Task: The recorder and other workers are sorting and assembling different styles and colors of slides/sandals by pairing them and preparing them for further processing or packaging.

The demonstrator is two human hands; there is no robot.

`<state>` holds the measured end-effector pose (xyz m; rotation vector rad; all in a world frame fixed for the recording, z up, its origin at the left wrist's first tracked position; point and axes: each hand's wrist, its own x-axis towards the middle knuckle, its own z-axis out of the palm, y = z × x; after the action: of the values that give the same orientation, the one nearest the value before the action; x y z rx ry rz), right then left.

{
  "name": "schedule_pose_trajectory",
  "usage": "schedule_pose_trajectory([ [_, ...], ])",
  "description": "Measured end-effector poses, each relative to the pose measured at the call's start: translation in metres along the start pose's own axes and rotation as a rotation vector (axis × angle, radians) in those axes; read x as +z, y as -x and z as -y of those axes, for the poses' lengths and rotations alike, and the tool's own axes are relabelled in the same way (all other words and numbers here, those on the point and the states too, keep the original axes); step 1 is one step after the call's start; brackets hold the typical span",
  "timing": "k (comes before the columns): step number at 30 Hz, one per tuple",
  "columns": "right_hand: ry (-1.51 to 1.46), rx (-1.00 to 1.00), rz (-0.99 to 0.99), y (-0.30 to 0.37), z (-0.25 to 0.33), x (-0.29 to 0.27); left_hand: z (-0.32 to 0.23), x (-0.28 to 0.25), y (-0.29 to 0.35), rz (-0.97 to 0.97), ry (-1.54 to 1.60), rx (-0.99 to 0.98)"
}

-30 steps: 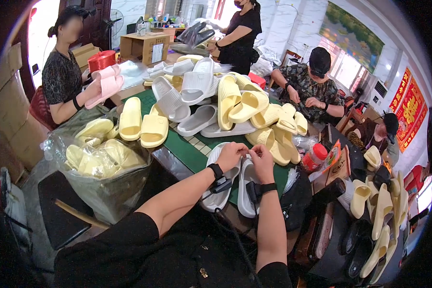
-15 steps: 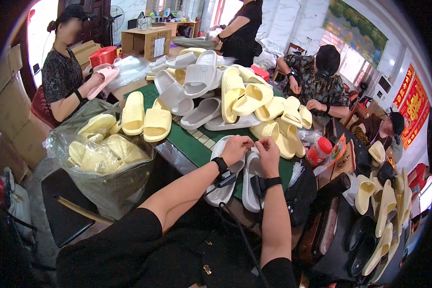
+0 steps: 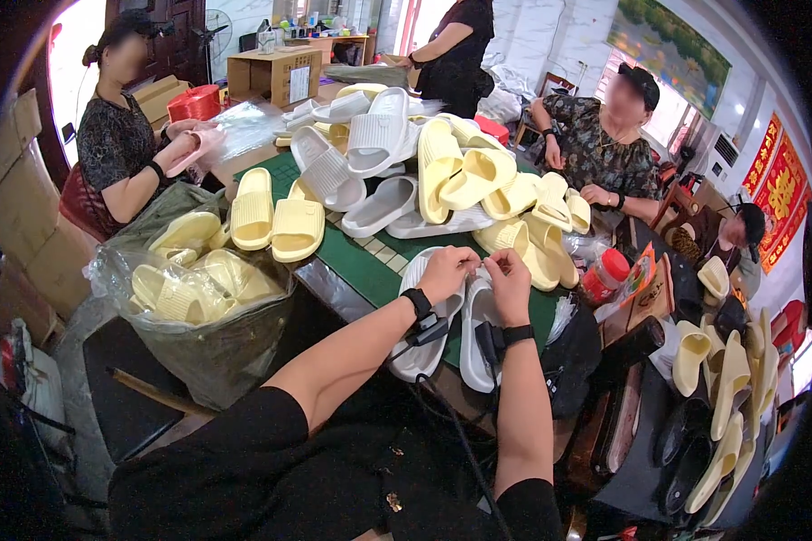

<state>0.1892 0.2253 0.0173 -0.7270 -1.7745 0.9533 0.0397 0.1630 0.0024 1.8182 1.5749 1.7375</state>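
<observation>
Bright indoor daylight, overexposed white doorway (image 3: 74,81) at upper left, glare on crinkled clear plastic sheets (image 3: 245,131), deep shadow under the flat green-topped table (image 3: 354,273), stacked brown cardboard cartons (image 3: 18,203) bowed by fisheye distortion, black vignetted corners

The left forearm (image 3: 352,358) slants forward and rightward; the right forearm (image 3: 523,397) runs nearly straight ahead. Left hand (image 3: 447,273) and right hand (image 3: 512,281) face each other, fingers bent inward, fingertips close together; each grip's contents are too small to tell.
</observation>
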Motion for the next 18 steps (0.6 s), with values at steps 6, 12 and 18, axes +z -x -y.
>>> schedule_pose_trajectory([
  [6,0.038,-0.014,-0.016,0.0011,0.0006,-0.002,-0.0054,0.0,-0.0002,0.028,0.041,-0.04],
  [12,0.068,-0.056,-0.016,0.0011,0.0054,0.0004,0.0032,0.0013,0.0005,0.0,-0.019,-0.015],
  [18,0.08,-0.069,-0.029,0.0009,0.0068,-0.0011,0.0023,0.0026,0.0003,0.003,0.005,-0.019],
])
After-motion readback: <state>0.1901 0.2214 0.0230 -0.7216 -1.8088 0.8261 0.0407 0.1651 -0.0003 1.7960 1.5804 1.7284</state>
